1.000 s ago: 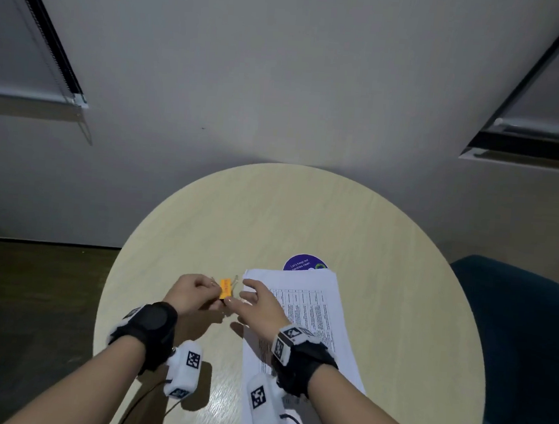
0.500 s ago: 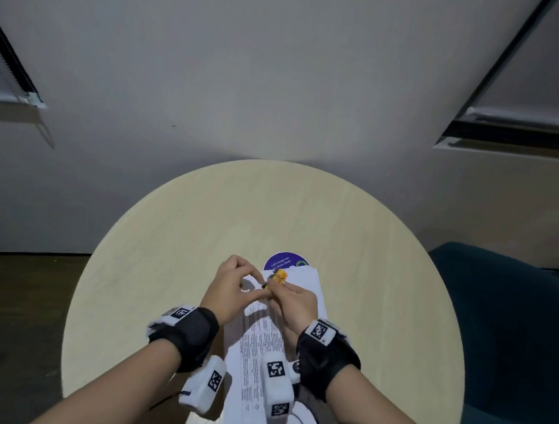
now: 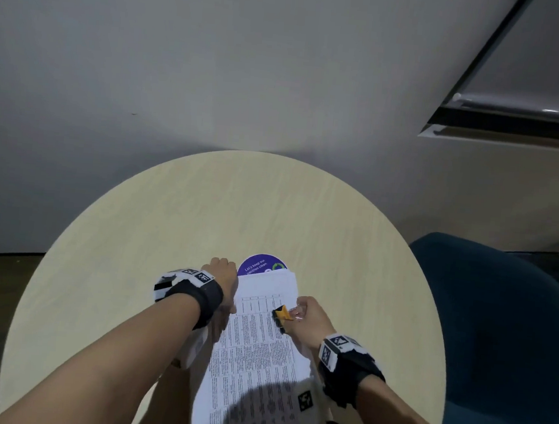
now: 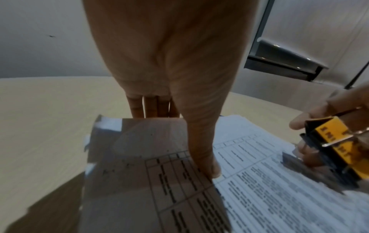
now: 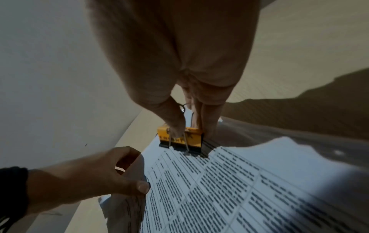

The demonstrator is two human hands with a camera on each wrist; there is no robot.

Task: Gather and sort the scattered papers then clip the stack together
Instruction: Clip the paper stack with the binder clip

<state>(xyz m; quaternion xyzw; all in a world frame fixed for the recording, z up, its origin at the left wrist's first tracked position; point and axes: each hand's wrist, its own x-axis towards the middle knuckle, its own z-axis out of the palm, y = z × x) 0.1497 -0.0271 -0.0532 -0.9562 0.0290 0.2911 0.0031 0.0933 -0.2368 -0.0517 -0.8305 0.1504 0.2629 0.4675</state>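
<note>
Since earlier: right hand (image 3: 308, 318) brings pinched-open binder clip (image 3: 283, 313) to stack's (image 3: 254, 343) right edge; left hand (image 3: 222, 282) grips left edge. Next: push on, release.

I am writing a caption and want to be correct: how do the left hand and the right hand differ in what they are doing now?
The left hand grips the left edge of the paper stack, thumb on top; the right hand pinches the wire handles of the yellow binder clip. The left hand holds paper directly, while the right meets the stack's right edge through the clip. Both work on the same stack.
</note>
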